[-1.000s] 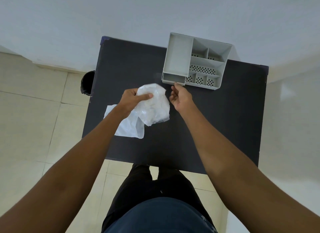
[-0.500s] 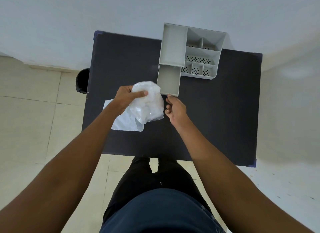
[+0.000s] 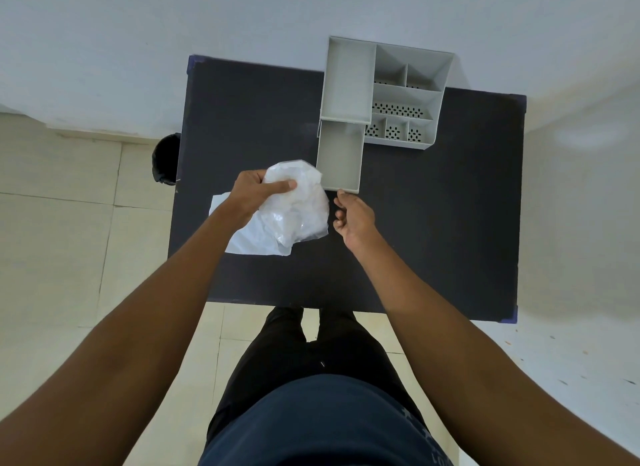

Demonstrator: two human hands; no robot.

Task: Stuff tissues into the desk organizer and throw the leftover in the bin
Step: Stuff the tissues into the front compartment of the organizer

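A grey desk organizer (image 3: 405, 98) with several compartments stands at the back of the dark table (image 3: 433, 223). Its drawer (image 3: 341, 155) is pulled out toward me and looks empty. My left hand (image 3: 258, 190) grips a clear plastic bag of white tissues (image 3: 298, 205), held just left of the drawer's front. My right hand (image 3: 353, 217) sits just below the drawer's front edge, fingertips touching or nearly touching it, fingers loosely curled with nothing held. A flat white sheet (image 3: 249, 237) lies on the table under the bag.
A black bin (image 3: 166, 159) stands on the tiled floor at the table's left edge. A white wall runs behind the table. My legs are at the table's near edge.
The drawer has slid out of the organizer toward me, drawn by my right hand. My left hand keeps hold of the bag in nearly the same place.
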